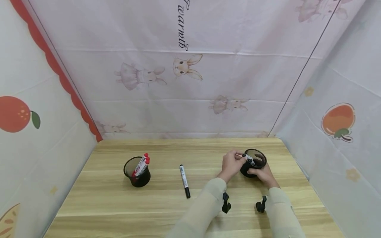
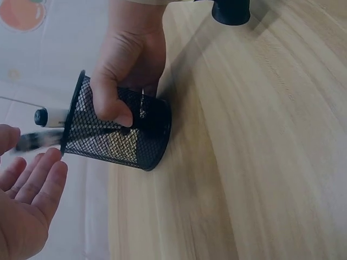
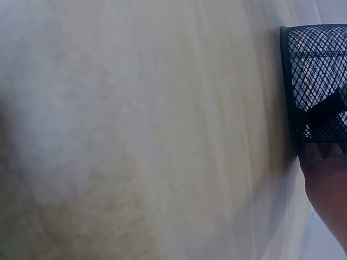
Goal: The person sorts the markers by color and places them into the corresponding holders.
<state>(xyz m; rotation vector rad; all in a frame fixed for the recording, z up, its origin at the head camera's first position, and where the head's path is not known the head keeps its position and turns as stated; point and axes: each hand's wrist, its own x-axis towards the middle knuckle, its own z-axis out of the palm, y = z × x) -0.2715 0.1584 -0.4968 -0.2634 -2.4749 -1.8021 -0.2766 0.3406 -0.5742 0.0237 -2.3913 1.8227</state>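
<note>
In the head view, a black mesh pen holder (image 1: 249, 172) stands at the right of the table. My right hand (image 1: 266, 175) grips its side, with the thumb across the mesh in the left wrist view. Two white markers (image 1: 248, 158) with black ends lean in it. My left hand (image 2: 30, 200) is at the rim, thumb apart from its fairly straight fingers; one blurred marker (image 2: 40, 141) lies between them, its lower part inside the mesh. The right wrist view catches only part of the pen holder (image 3: 320, 81) and a hand beneath it.
A second mesh pen holder (image 1: 140, 178) at the left holds red-capped markers (image 1: 142, 165). Between the holders, a white marker with a black cap (image 1: 184, 181) lies on the wooden table (image 1: 119, 208). Printed cloth (image 1: 166, 115) hangs behind and on both sides.
</note>
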